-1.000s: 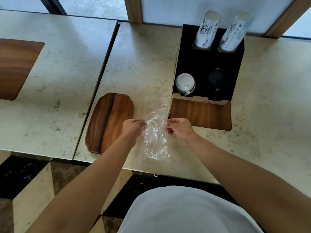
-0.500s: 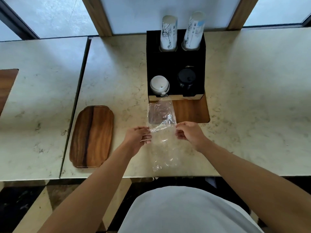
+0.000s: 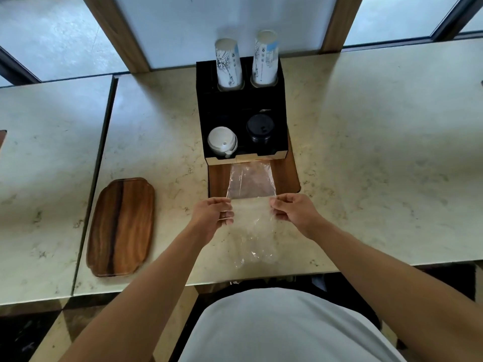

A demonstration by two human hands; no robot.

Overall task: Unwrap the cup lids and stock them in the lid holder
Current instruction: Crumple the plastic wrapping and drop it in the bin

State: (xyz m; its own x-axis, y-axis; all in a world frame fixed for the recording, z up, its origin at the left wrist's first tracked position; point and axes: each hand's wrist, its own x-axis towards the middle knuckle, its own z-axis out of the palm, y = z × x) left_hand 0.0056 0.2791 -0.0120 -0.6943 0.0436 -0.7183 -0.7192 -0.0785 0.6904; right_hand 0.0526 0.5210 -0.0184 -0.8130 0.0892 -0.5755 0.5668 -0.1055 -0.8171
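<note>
Nearest the camera is the person's white-shirted torso [image 3: 285, 327], with both bare forearms reaching forward over the edge of the pale marble-patterned counter [image 3: 379, 152]. The left hand [image 3: 211, 214] and the right hand [image 3: 294, 211] are held level with each other, a little apart, knuckles up and fingers curled inward. Each pinches one side of a clear, crinkled plastic wrapper [image 3: 251, 205] — the left at its left edge, the right at its right edge — so the film is stretched flat between them. The wrapper's lower part hangs toward the counter's near edge; its upper part stands above the hands and veils the dark wood inlay panel [image 3: 218, 178] set in the counter behind it. No lids can be made out inside the film.

To the left, well apart from the hands, a brown oblong wooden tray [image 3: 121, 227] lies flat on the counter.

Beyond the inlay stands the black box-shaped lid holder [image 3: 206, 105]. Its front left slot holds a stack of white cup lids [image 3: 222, 141], its front right slot a stack of black cup lids [image 3: 260, 126]. Behind them two stacks of printed white paper cups [image 3: 228, 64] rise from the rear slots — upside down, leaning slightly. Farther back are wooden window frames [image 3: 117, 32] and glass.
</note>
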